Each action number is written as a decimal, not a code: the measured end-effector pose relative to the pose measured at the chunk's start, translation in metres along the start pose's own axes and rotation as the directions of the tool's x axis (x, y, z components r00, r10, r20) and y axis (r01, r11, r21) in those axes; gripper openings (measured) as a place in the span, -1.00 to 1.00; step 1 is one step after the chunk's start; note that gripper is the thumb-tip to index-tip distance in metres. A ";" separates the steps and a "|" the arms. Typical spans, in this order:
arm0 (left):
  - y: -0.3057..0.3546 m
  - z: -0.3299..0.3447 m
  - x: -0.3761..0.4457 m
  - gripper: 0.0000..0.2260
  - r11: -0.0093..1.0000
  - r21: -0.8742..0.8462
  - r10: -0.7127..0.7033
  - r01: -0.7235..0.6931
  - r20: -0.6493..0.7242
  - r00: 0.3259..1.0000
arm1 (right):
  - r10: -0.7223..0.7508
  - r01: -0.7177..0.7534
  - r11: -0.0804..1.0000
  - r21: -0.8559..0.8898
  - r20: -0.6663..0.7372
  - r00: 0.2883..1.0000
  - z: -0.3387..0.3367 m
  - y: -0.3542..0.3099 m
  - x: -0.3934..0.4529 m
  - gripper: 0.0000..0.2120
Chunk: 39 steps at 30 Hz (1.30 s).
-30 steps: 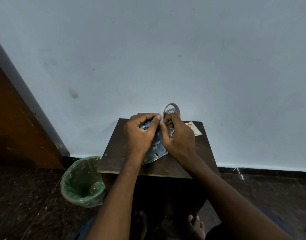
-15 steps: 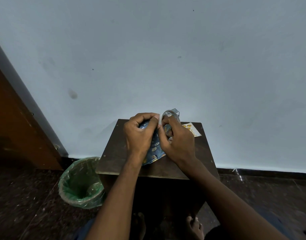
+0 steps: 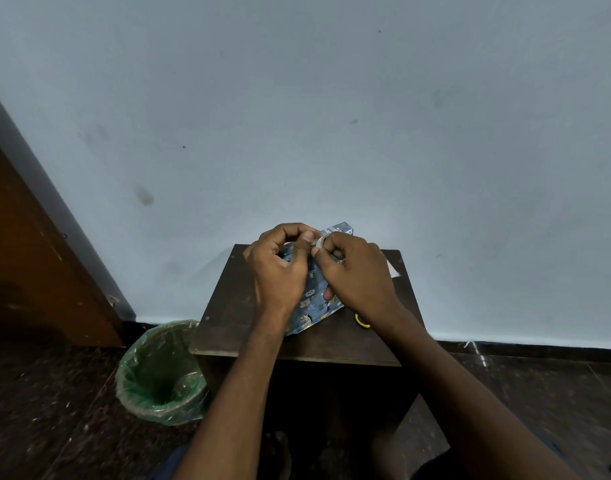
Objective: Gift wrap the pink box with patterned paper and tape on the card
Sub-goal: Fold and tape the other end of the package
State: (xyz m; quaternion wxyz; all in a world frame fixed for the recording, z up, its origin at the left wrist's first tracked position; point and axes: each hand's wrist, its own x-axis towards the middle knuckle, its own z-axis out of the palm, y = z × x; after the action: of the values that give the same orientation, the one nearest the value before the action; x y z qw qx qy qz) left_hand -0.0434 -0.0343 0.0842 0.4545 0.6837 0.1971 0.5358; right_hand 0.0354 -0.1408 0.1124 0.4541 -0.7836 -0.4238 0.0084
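Both hands have drawn closer over the wrapped box (image 3: 314, 296) on the small table (image 3: 227, 306): left hand (image 3: 279, 268) pinches the patterned paper, right hand (image 3: 356, 275) grips the tape roll (image 3: 320, 242), now lowered. Taping the fold seems underway. Farther back, the card (image 3: 392, 270) lies at the table's right edge.

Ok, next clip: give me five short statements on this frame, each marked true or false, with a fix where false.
1. Both hands are at the wrapped box on the table. True.
2. The right hand holds a tape roll. True.
3. The bin stands on the table. False: it stands on the floor, to the table's left.
4. The paper is plain red. False: it is blue with small printed figures.
5. The left hand hangs idle at the person's side. False: its curled fingers are on the box's top, by the tape roll.
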 end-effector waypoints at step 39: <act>0.016 -0.009 0.000 -0.94 0.948 -0.228 -0.193 0.221 0.140 0.971 | -0.430 0.444 0.896 0.012 -0.231 0.873 0.004 0.036 0.006 -0.79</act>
State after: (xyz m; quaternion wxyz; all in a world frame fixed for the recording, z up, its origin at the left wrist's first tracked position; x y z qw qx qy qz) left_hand -0.0550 -0.0387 0.0976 0.5987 0.6288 0.1743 0.4645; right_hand 0.0610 -0.1421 0.0863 0.5140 -0.6483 -0.5358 -0.1686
